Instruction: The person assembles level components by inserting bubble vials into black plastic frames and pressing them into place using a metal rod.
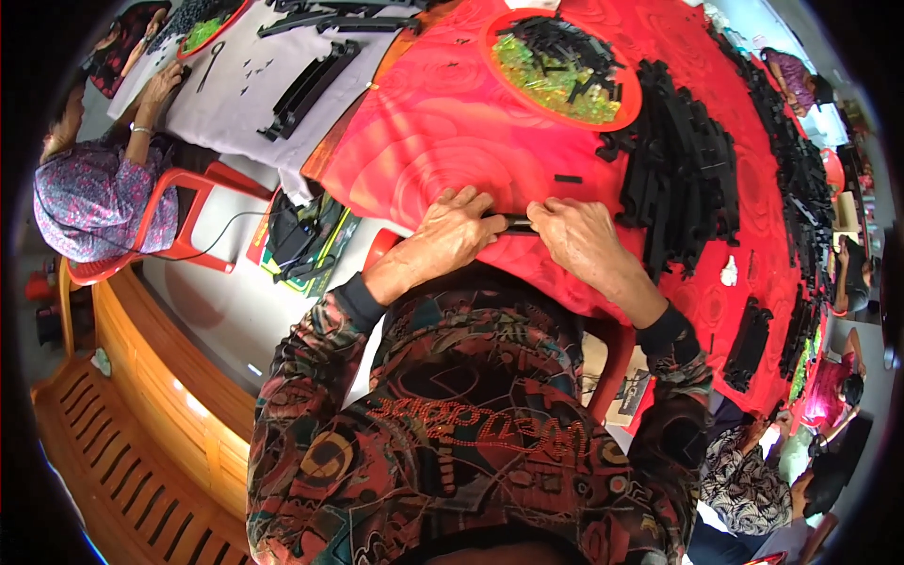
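Note:
A slim black plastic piece (pixel 518 225) spans the gap between my two hands at the near edge of the red-covered table (pixel 414 160). My left hand (pixel 460 226) grips its left end, with the fingers curled. My right hand (pixel 576 235) is closed on the right end, and the fingers hide much of the piece. Just beyond my hands lies a short black strip (pixel 568 178). To the right is a pile of long black plastic parts (pixel 680 169). A round orange-red tray (pixel 633 105) farther off holds yellow-green bits and black strips.
More black parts (pixel 749 344) lie along the table's right side, near a small white object (pixel 729 271). At left, a person (pixel 104 202) sits at a pale-covered table (pixel 221 122) holding scissors (pixel 210 68) and black parts. A wooden bench (pixel 141 443) stands lower left. Several people sit at right.

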### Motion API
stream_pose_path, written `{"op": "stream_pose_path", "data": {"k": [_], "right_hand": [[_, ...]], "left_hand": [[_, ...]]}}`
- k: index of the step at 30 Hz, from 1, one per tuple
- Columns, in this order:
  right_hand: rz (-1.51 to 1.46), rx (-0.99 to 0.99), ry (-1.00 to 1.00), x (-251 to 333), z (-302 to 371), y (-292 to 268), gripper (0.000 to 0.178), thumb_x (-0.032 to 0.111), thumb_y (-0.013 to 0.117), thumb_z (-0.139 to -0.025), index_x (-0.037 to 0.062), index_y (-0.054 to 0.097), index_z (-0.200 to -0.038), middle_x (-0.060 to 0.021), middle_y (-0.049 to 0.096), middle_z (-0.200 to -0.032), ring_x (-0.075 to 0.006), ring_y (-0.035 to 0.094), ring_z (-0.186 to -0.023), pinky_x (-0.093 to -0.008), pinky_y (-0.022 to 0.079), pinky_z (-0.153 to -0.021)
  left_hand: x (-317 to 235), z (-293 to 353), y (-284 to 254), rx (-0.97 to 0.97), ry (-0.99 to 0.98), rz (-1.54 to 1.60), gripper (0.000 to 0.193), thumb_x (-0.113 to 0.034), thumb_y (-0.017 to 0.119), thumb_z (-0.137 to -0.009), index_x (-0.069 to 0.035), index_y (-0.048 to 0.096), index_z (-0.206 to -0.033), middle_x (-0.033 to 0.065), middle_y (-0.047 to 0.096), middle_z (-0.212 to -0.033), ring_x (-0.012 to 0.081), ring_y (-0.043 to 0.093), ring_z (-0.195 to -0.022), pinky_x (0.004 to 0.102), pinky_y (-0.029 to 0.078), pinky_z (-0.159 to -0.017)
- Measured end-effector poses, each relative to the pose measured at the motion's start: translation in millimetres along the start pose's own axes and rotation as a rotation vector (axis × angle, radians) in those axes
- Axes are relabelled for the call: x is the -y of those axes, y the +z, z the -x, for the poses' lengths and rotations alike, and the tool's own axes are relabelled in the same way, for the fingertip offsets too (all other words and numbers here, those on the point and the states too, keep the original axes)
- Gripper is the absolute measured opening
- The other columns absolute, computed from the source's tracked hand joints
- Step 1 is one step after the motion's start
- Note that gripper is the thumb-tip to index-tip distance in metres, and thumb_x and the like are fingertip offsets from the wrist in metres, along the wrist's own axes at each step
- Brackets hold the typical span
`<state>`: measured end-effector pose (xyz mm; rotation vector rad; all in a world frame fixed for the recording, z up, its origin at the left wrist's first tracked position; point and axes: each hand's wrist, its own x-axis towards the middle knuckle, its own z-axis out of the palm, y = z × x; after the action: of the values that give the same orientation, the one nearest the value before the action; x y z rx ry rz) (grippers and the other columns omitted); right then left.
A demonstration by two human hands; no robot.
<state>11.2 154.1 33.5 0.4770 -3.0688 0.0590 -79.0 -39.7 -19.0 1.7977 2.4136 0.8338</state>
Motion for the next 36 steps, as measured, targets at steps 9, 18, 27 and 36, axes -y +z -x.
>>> {"op": "stream_pose_path", "data": {"k": [9, 18, 27, 36], "right_hand": [[-0.455, -0.371, 0.561, -78.5, 34.2, 22.7, 0.014, 0.014, 0.057, -0.087, 0.0018, 0.056, -0.094, -0.0181, 0.061, -0.082, -0.0327, 0.062, -0.071, -0.0379, 0.047, -0.064], [-1.490, -0.686, 0.427, -52.9, -2.6, 23.4, 0.008, -0.002, 0.057, -0.086, 0.0018, 0.054, -0.093, -0.0045, 0.058, -0.089, -0.0104, 0.058, -0.074, -0.0241, 0.048, -0.071], [-1.165, -0.644, 0.388, 14.0, 12.7, 18.1, 0.013, 0.002, 0.065, -0.084, 0.0012, 0.056, -0.093, -0.0011, 0.060, -0.082, -0.0048, 0.053, -0.070, -0.0198, 0.044, -0.062], [-0.919, -0.592, 0.223, 24.3, 2.7, 51.7, 0.014, 0.001, 0.063, -0.085, 0.0003, 0.053, -0.095, -0.0102, 0.062, -0.087, -0.0183, 0.063, -0.076, -0.0280, 0.051, -0.068]], "left_hand": [[1.1, 15.4, -3.8, -0.252, 0.032, 0.054, 0.036, -0.020, 0.070, -0.075, -0.009, 0.061, -0.108, 0.0123, 0.057, -0.100, 0.0295, 0.054, -0.092, 0.0381, 0.044, -0.078], [22.0, 29.7, 8.8, -0.279, -0.085, 0.097, 0.041, -0.032, 0.072, -0.073, -0.005, 0.061, -0.102, 0.0090, 0.057, -0.101, 0.0286, 0.051, -0.096, 0.0405, 0.038, -0.084], [21.5, 33.6, 10.9, -0.289, -0.075, 0.115, 0.041, -0.032, 0.073, -0.072, -0.005, 0.062, -0.102, 0.0090, 0.058, -0.097, 0.0280, 0.053, -0.094, 0.0390, 0.037, -0.086], [22.1, 33.8, 11.6, -0.288, -0.096, 0.145, 0.040, -0.031, 0.072, -0.074, -0.004, 0.061, -0.102, 0.0100, 0.057, -0.093, 0.0283, 0.052, -0.090, 0.0390, 0.038, -0.081]]}}
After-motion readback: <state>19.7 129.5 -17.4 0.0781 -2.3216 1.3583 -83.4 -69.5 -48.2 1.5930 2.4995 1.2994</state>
